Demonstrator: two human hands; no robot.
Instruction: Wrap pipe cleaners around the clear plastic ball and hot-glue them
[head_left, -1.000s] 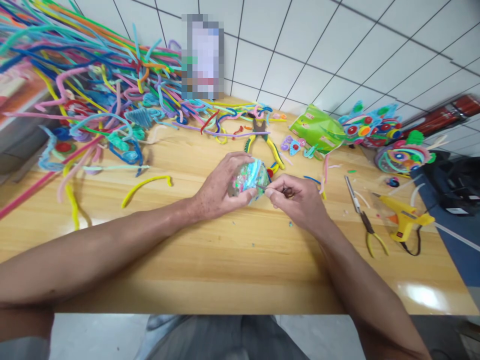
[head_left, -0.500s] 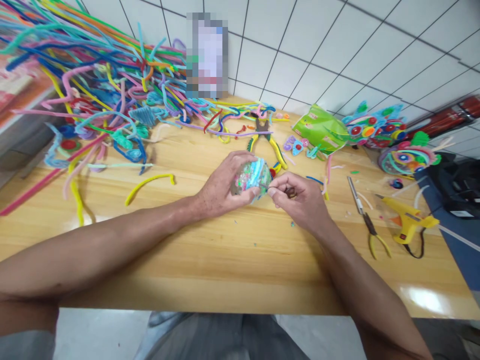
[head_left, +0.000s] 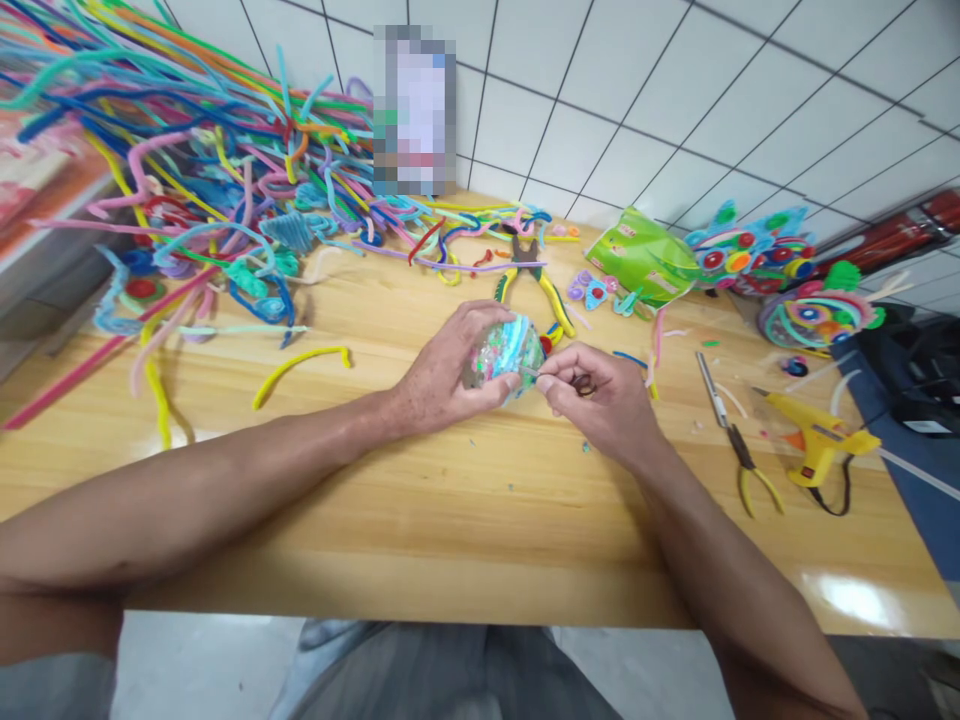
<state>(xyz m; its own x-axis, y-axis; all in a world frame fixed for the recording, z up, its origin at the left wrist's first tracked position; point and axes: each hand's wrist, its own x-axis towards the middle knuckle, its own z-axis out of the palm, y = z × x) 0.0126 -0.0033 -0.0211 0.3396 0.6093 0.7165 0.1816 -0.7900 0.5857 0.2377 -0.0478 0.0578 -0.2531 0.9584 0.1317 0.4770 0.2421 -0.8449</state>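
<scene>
My left hand (head_left: 455, 372) is wrapped round a clear round ball (head_left: 506, 350) with colourful bits and a shiny blue band, holding it above the table. At its right side, my right hand (head_left: 592, 395) pinches a slim metal tool (head_left: 583, 384) with a dark looped end. The tool's tip meets the ball's right edge; whether it goes in, I cannot tell. Just behind the ball lie pliers (head_left: 534, 285) with yellow-green handles. A small red and yellow piece (head_left: 551, 340) shows beside the ball.
Tangled pipe cleaners (head_left: 225, 190) heap up at the left. A single yellow pipe cleaner (head_left: 300, 375) lies nearer. Rightward are a green packet (head_left: 643, 258), decorated figures (head_left: 814, 310), a craft knife (head_left: 711, 388), yellow-handled pliers (head_left: 750, 470) and a yellow glue gun (head_left: 817, 435). A tiled wall (head_left: 600, 110) stands behind.
Both hands keep the same hold on the ball and tool, with hardly any movement. The view has shifted very slightly.
</scene>
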